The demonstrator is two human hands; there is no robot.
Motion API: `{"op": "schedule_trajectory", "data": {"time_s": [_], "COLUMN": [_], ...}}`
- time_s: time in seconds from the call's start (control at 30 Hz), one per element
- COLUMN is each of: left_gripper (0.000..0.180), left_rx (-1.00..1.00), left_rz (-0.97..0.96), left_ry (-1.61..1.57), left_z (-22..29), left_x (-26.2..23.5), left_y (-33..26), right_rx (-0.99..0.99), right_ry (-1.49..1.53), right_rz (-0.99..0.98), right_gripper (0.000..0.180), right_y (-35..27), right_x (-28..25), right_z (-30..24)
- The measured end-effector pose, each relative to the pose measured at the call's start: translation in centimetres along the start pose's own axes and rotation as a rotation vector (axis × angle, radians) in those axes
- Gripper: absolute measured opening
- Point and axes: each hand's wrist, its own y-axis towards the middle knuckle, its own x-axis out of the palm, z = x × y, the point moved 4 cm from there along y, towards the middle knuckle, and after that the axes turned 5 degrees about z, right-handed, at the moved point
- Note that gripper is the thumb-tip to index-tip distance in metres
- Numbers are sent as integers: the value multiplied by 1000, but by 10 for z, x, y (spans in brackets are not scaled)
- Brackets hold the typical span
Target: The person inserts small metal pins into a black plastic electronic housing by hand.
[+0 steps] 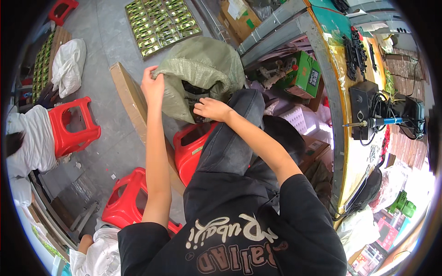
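A large olive-green woven sack (202, 57) stands on the floor in front of my knees, its mouth folded open towards me. My left hand (153, 86) is closed on the left edge of the mouth, pinching the fabric between thumb and fingers. Over the near side of the opening, my right hand (212, 109) has its fingers curled; whatever they hold is hidden. Dark items (195, 89) show inside the sack, too shadowed to name.
A red stool (186, 156) stands by my legs, beside a long cardboard piece (129, 94). A tray of shiny green-gold parts (161, 25) lies beyond the sack. To the right is a workbench (338, 115) with a soldering iron (380, 122). People in white sit at left.
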Motion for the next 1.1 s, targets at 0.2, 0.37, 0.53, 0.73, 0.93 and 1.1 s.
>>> {"op": "schedule_trajectory", "data": {"time_s": [0.2,0.37,0.53,0.73,0.93,1.1], "left_gripper": [26,24,24,26,28,34], "left_rx": [-25,0,9,-19,13,90], "left_rz": [95,186,111,-67,-134,-143], "left_ry": [34,26,50,50,3,34], "left_z": [-31,-72,-95,-76,-54,-59], "left_x": [-7,-9,-5,16,26,29], "left_y": [18,31,11,-21,-23,6], "right_rx": [275,484,730,1201,1670,2067], "right_ry": [-83,-86,-114,-289,-207,-279], "right_rz": [154,418,1091,1682,1557,1032], "right_gripper": [19,34,44,26,45,72], "right_y": [-33,-58,-50,-108,-188,-228], "right_x": [-51,-118,-229,-386,-429,-433], "right_z": [16,14,17,85,179,227]}}
